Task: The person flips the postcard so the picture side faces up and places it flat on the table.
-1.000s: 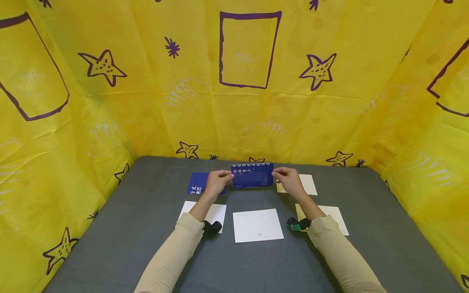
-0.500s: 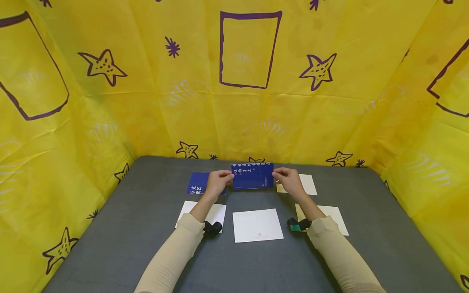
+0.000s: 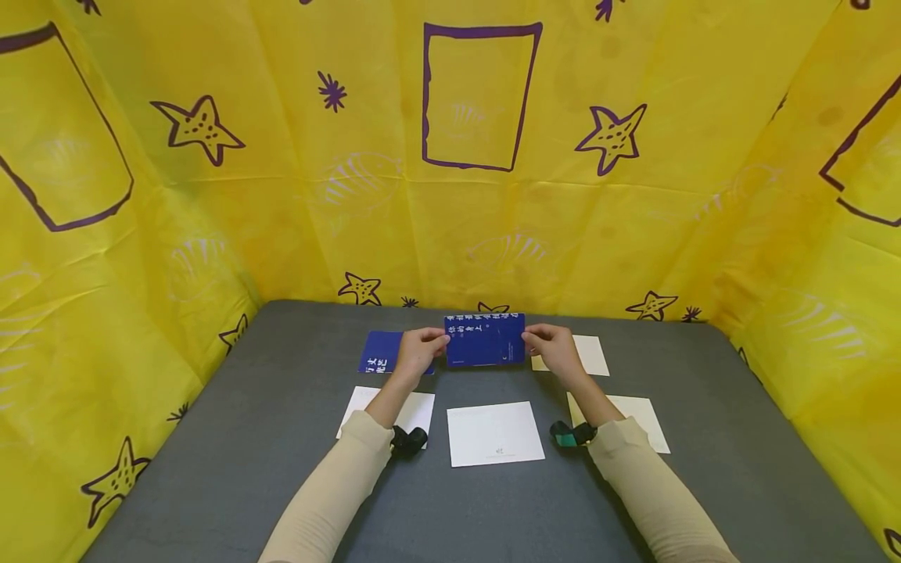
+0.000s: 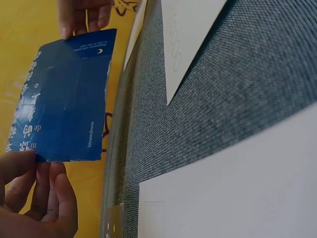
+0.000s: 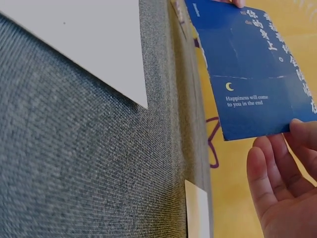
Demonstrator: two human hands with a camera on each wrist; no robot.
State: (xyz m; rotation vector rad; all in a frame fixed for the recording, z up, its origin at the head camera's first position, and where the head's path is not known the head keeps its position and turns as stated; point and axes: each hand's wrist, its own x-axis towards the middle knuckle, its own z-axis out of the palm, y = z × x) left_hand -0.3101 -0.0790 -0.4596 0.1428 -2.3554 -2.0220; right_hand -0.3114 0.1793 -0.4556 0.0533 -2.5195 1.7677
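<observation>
A blue postcard [image 3: 486, 341] with white lettering is held up above the far part of the table, its printed side toward me. My left hand [image 3: 419, 350] pinches its left edge between thumb and fingers. At the opposite edge, my right hand [image 3: 554, 349] pinches it the same way. In the right wrist view the blue postcard [image 5: 252, 69] shows a small yellow moon, English words and faint creases. Another blue card [image 3: 377, 352] lies on the table, partly behind my left hand. Behind my right hand lies a cream card [image 3: 593, 354], also partly covered.
On the grey table [image 3: 493, 508], a white card [image 3: 496, 435] lies in the middle of the near row. A second white card [image 3: 419, 410] is partly under the left forearm, and a cream card [image 3: 644, 416] under the right one. A yellow patterned cloth [image 3: 464, 211] encloses the table.
The held postcard has tilted slightly, so more of its printed face shows and its lower edge sits a little lower. Both hands keep their grip almost in place.
</observation>
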